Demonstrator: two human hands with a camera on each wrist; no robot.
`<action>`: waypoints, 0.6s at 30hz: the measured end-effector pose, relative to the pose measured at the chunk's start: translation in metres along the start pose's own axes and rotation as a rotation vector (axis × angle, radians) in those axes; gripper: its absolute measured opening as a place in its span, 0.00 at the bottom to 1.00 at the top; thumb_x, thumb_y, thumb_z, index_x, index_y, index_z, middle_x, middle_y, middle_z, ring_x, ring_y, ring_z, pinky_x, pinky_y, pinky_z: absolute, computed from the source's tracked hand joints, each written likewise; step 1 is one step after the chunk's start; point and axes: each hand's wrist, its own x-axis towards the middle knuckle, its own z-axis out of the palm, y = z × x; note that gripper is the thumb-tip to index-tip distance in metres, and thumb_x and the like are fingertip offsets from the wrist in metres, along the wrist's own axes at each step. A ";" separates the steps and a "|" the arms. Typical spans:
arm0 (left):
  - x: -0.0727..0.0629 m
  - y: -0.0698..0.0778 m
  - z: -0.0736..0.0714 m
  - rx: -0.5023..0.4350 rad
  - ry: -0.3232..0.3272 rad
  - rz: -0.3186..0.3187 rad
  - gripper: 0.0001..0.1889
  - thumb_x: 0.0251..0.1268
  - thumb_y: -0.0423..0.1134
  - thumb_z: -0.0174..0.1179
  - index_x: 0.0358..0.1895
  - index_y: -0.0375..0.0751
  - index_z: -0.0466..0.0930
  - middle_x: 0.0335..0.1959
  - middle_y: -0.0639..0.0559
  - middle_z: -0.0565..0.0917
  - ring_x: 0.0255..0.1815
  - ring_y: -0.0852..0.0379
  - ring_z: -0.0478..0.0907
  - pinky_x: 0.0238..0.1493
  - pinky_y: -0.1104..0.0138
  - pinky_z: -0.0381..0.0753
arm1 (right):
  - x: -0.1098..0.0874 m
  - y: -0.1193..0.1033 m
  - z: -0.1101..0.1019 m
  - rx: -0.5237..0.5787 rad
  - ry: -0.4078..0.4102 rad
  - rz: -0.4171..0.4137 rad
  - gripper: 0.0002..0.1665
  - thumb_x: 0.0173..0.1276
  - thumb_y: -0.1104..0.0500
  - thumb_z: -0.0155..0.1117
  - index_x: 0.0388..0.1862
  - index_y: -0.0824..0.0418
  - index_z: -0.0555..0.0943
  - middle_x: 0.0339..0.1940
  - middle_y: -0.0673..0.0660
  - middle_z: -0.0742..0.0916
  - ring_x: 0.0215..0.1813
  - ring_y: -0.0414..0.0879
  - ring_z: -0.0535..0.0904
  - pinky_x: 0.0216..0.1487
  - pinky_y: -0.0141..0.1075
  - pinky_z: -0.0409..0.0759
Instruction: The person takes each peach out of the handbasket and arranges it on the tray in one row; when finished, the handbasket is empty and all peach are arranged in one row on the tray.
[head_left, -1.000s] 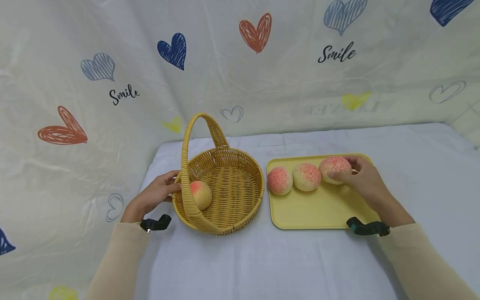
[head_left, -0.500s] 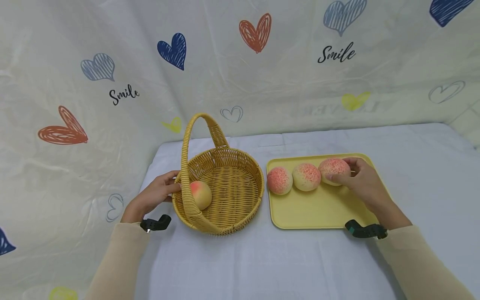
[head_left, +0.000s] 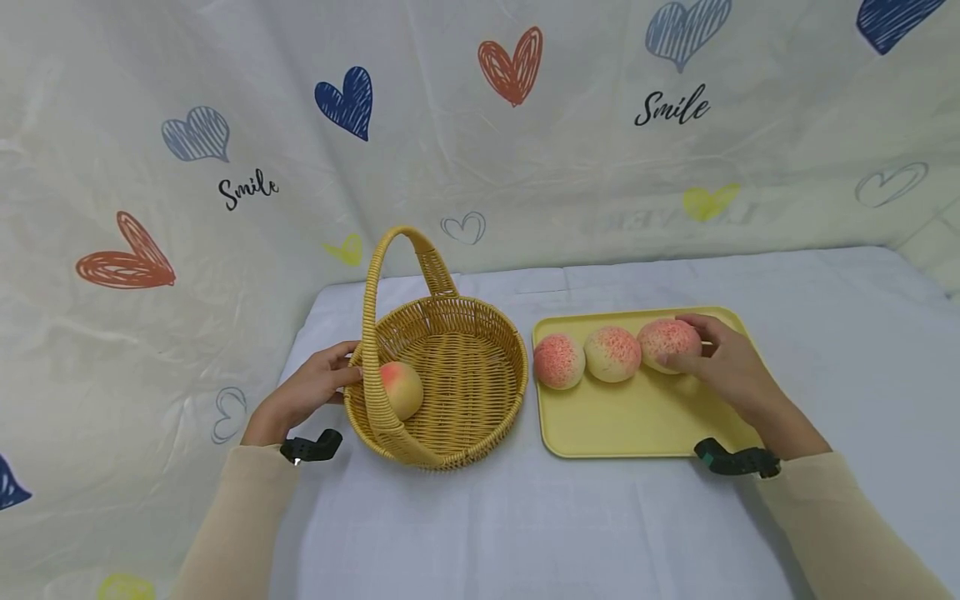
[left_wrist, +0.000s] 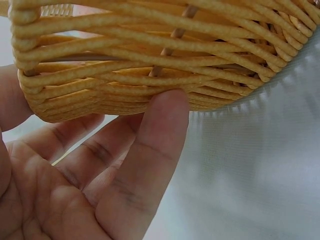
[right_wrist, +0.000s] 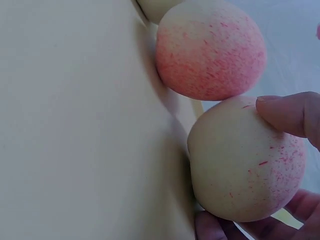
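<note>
A yellow wicker basket [head_left: 517, 400] with an arched handle stands left of centre in the head view. One peach [head_left: 403, 392] lies inside it, near the left wall, partly behind the handle. My left hand [head_left: 315, 385] holds the basket by its left side. The left wrist view shows a digit [left_wrist: 167, 120] pressed on the woven wall [left_wrist: 125, 75]. On a yellow tray [head_left: 600, 425], three peaches stand in a row: a left peach [head_left: 558, 362], a middle peach [head_left: 613, 354] and a right peach [head_left: 663, 343]. My right hand [head_left: 727, 367] grips the right peach [right_wrist: 240, 165] between thumb and fingers.
A white cloth [head_left: 465, 533] covers the table. Behind it hangs a pale curtain [head_left: 570, 150] printed with hearts and lettering. A narrow strip of cloth separates basket and tray.
The right hand and the peach it grips have shifted very slightly towards me, still over the tray. The left hand, basket and other peaches have not moved.
</note>
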 end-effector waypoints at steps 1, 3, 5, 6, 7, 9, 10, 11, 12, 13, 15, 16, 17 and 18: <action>0.000 0.000 0.000 0.001 0.001 0.000 0.27 0.79 0.37 0.54 0.78 0.42 0.65 0.56 0.39 0.82 0.48 0.50 0.85 0.49 0.55 0.87 | 0.000 0.000 0.001 -0.001 0.010 0.001 0.48 0.71 0.49 0.72 0.81 0.67 0.61 0.70 0.68 0.74 0.51 0.38 0.75 0.43 0.25 0.77; 0.000 0.000 0.000 0.001 0.000 0.001 0.27 0.79 0.37 0.54 0.78 0.42 0.65 0.56 0.39 0.82 0.49 0.50 0.85 0.49 0.56 0.87 | 0.000 -0.001 0.003 -0.006 0.032 0.006 0.49 0.70 0.48 0.73 0.79 0.69 0.62 0.69 0.70 0.74 0.53 0.44 0.75 0.42 0.24 0.76; 0.000 -0.001 0.000 0.002 0.002 -0.001 0.27 0.79 0.37 0.54 0.78 0.42 0.65 0.56 0.39 0.82 0.49 0.50 0.85 0.49 0.55 0.87 | -0.001 -0.002 0.004 -0.014 0.047 0.012 0.50 0.69 0.47 0.74 0.79 0.70 0.62 0.69 0.72 0.74 0.57 0.51 0.75 0.41 0.23 0.76; 0.001 -0.001 0.000 0.001 0.001 0.000 0.27 0.79 0.37 0.54 0.78 0.42 0.65 0.56 0.39 0.82 0.49 0.50 0.85 0.49 0.55 0.86 | -0.001 -0.002 0.005 -0.017 0.052 0.016 0.51 0.69 0.46 0.74 0.78 0.70 0.61 0.69 0.73 0.74 0.58 0.54 0.74 0.41 0.23 0.75; 0.001 -0.001 0.000 0.000 -0.001 0.002 0.27 0.79 0.37 0.54 0.78 0.42 0.65 0.56 0.39 0.82 0.49 0.50 0.85 0.49 0.55 0.86 | -0.001 -0.003 0.005 -0.018 0.055 0.020 0.52 0.69 0.46 0.74 0.79 0.70 0.61 0.69 0.73 0.74 0.60 0.57 0.74 0.41 0.23 0.75; 0.001 -0.001 0.000 0.001 -0.001 0.002 0.27 0.79 0.37 0.54 0.78 0.42 0.65 0.56 0.39 0.82 0.49 0.50 0.85 0.50 0.55 0.86 | -0.002 -0.003 0.005 -0.016 0.062 0.028 0.52 0.69 0.45 0.74 0.79 0.71 0.60 0.70 0.74 0.73 0.62 0.60 0.73 0.40 0.22 0.74; 0.001 -0.001 0.000 0.002 -0.002 0.002 0.27 0.79 0.37 0.54 0.78 0.42 0.65 0.56 0.39 0.82 0.49 0.50 0.85 0.50 0.55 0.86 | -0.003 -0.004 0.005 -0.016 0.064 0.031 0.52 0.69 0.45 0.74 0.79 0.71 0.60 0.70 0.74 0.73 0.63 0.61 0.73 0.40 0.22 0.74; 0.001 -0.001 -0.001 0.001 -0.003 0.003 0.27 0.79 0.37 0.54 0.78 0.42 0.65 0.56 0.39 0.82 0.49 0.50 0.85 0.50 0.55 0.86 | -0.003 -0.004 0.006 -0.015 0.064 0.033 0.52 0.69 0.45 0.74 0.79 0.70 0.60 0.70 0.74 0.73 0.63 0.61 0.73 0.40 0.23 0.74; 0.001 -0.001 -0.001 0.001 -0.004 0.003 0.27 0.79 0.37 0.54 0.78 0.43 0.65 0.57 0.39 0.82 0.49 0.50 0.85 0.50 0.55 0.86 | -0.003 -0.004 0.006 -0.015 0.063 0.034 0.53 0.69 0.45 0.74 0.79 0.70 0.60 0.70 0.74 0.72 0.64 0.62 0.73 0.40 0.22 0.74; 0.002 -0.002 -0.001 0.001 -0.004 0.003 0.27 0.80 0.37 0.54 0.78 0.43 0.65 0.57 0.39 0.82 0.49 0.50 0.85 0.50 0.55 0.86 | -0.003 -0.004 0.006 -0.014 0.061 0.033 0.52 0.69 0.45 0.74 0.79 0.70 0.60 0.70 0.74 0.72 0.64 0.62 0.73 0.40 0.23 0.74; 0.002 -0.002 -0.001 0.003 -0.003 0.001 0.27 0.80 0.37 0.54 0.78 0.43 0.65 0.57 0.39 0.82 0.49 0.50 0.85 0.50 0.55 0.87 | -0.003 -0.005 0.006 -0.014 0.055 0.031 0.52 0.69 0.45 0.74 0.80 0.69 0.60 0.70 0.74 0.73 0.64 0.63 0.73 0.40 0.23 0.74; 0.002 -0.002 -0.001 0.003 -0.003 0.001 0.27 0.80 0.37 0.54 0.78 0.42 0.65 0.56 0.39 0.82 0.49 0.50 0.85 0.50 0.55 0.87 | -0.003 -0.005 0.006 -0.016 0.051 0.030 0.52 0.69 0.45 0.74 0.80 0.68 0.60 0.70 0.74 0.73 0.64 0.64 0.74 0.40 0.23 0.74; 0.002 -0.002 -0.001 0.004 -0.002 0.001 0.27 0.80 0.37 0.54 0.78 0.42 0.65 0.57 0.38 0.82 0.49 0.50 0.85 0.50 0.55 0.87 | -0.003 -0.005 0.006 -0.016 0.047 0.028 0.52 0.69 0.45 0.74 0.80 0.68 0.60 0.69 0.74 0.73 0.65 0.65 0.74 0.40 0.23 0.75; 0.002 -0.002 -0.001 0.004 -0.002 0.001 0.27 0.79 0.37 0.54 0.78 0.42 0.65 0.57 0.39 0.82 0.49 0.50 0.85 0.50 0.55 0.87 | -0.003 -0.005 0.006 -0.016 0.041 0.028 0.51 0.69 0.46 0.74 0.80 0.68 0.61 0.69 0.75 0.73 0.65 0.66 0.74 0.40 0.23 0.75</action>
